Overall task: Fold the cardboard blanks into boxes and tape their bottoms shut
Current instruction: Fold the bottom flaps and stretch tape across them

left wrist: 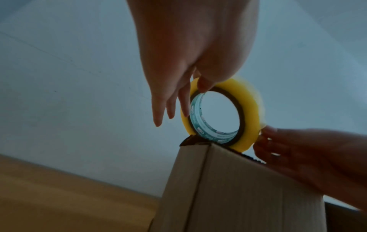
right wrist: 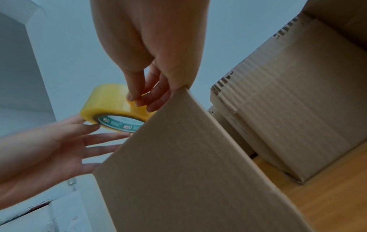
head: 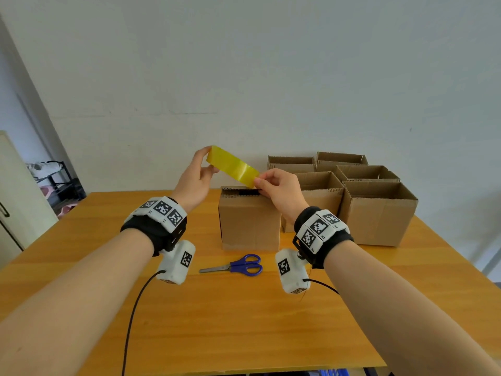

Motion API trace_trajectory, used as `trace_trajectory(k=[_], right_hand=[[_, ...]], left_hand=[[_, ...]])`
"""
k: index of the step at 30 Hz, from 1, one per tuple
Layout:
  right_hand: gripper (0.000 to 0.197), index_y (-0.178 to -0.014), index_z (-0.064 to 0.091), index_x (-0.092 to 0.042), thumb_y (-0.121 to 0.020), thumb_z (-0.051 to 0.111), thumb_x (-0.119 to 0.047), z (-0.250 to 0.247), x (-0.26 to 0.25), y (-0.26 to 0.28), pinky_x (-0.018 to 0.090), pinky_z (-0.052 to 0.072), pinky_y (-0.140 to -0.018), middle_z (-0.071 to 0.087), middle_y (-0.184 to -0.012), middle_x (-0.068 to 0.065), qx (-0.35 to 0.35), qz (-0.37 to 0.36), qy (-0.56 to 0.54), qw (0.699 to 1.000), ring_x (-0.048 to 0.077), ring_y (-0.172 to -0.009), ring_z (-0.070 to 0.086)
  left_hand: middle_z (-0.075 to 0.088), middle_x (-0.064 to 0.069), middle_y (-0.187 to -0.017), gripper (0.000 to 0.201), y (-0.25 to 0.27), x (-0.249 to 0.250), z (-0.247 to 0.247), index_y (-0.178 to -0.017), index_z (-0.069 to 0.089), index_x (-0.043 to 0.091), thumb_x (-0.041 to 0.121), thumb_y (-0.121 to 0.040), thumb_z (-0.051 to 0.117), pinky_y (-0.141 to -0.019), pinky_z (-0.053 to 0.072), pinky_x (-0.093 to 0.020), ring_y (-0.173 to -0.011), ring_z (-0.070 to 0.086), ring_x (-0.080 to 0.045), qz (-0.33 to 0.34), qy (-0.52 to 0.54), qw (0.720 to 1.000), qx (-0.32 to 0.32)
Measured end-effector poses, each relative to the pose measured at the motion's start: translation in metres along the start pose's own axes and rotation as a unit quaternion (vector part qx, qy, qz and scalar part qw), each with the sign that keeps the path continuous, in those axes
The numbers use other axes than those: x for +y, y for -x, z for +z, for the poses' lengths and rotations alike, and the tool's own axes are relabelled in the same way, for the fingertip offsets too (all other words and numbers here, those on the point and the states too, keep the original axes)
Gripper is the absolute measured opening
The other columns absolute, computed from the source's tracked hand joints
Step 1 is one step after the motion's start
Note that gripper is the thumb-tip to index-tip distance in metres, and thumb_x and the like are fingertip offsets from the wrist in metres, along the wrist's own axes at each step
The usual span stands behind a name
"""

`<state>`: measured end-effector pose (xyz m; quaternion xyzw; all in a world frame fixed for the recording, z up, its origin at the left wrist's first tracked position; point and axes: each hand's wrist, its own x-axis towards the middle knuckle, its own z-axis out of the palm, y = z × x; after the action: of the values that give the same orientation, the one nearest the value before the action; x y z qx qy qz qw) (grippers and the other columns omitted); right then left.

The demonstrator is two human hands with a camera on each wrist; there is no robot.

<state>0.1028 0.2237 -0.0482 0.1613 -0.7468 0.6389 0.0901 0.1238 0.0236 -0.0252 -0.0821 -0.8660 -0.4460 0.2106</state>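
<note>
Scissors [head: 238, 264] near edge | left hand [head: 196, 175] grips tape roll [head: 233, 167] | right hand [head: 279, 187] pinches, seemingly, its end | box [head: 249, 221] beneath

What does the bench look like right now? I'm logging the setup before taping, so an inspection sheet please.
Surface: wooden table, scissors lying near its middle.
Job's things: box upside down by the hands; five open boxes behind on the right; yellow tape roll held above the box.
Clutter: nothing seen.
Hands: left hand grips the roll; right hand pinches the roll's other side.
Cables: black cable from each wrist camera.
Surroundings: white wall; cabinet and rack at left.
</note>
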Motion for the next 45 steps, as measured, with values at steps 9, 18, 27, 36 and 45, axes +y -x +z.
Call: trace_trajectory(k=[9,18,27,36,45], right_hand=[[0.004,-0.086,0.063,-0.012,-0.089,0.064,-0.010,-0.003,-0.001,0.000,0.031,0.056,-0.085,0.068,-0.092,0.011,-0.004,0.028,-0.079,0.996,0.021,-0.090,0.066],[0.002,-0.088,0.064,-0.008,-0.089,0.063,-0.008,-0.004,-0.002,0.001,0.032,0.056,-0.085,0.067,-0.091,0.012,0.003,0.032,-0.122,0.992,0.019,-0.088,0.065],[0.006,-0.094,0.064,-0.007,-0.091,0.060,-0.010,-0.007,-0.002,0.003,0.028,0.056,-0.084,0.068,-0.088,0.006,0.002,0.032,-0.151,0.988,0.014,-0.085,0.066],[0.005,-0.091,0.066,-0.010,-0.091,0.061,-0.013,-0.006,-0.004,0.003,0.031,0.055,-0.088,0.069,-0.086,0.007,0.008,0.041,-0.150,0.988,0.016,-0.085,0.066],[0.009,-0.094,0.067,-0.006,-0.090,0.062,-0.012,-0.008,-0.007,0.003,0.028,0.054,-0.086,0.069,-0.088,0.009,0.002,0.042,-0.115,0.992,0.017,-0.084,0.065]], left_hand=[[0.048,0.002,-0.124,0.047,-0.012,0.020,0.007,-0.134,0.037,0.021,-0.004,-0.094,0.041,-0.100,0.044,-0.039,-0.124,0.045,-0.017,0.011,0.027,0.999,0.022],[0.053,-0.014,-0.105,0.026,-0.020,0.015,0.018,-0.117,0.040,0.017,0.030,-0.096,0.049,-0.087,0.049,-0.044,-0.085,0.055,-0.026,-0.153,0.089,0.984,0.032],[0.054,-0.014,-0.103,0.023,-0.018,0.017,0.017,-0.097,0.052,0.016,0.036,-0.099,0.041,-0.088,0.046,-0.043,-0.096,0.056,-0.028,-0.129,0.128,0.982,0.058],[0.058,-0.013,-0.107,0.022,-0.016,0.029,0.014,-0.109,0.043,0.011,0.030,-0.099,0.045,-0.081,0.055,-0.040,-0.099,0.061,-0.031,-0.119,0.165,0.974,0.099],[0.055,-0.020,-0.128,0.028,-0.014,0.017,0.020,-0.125,0.048,0.004,0.009,-0.097,0.050,-0.082,0.053,-0.041,-0.113,0.057,-0.037,-0.185,0.231,0.953,0.066]])
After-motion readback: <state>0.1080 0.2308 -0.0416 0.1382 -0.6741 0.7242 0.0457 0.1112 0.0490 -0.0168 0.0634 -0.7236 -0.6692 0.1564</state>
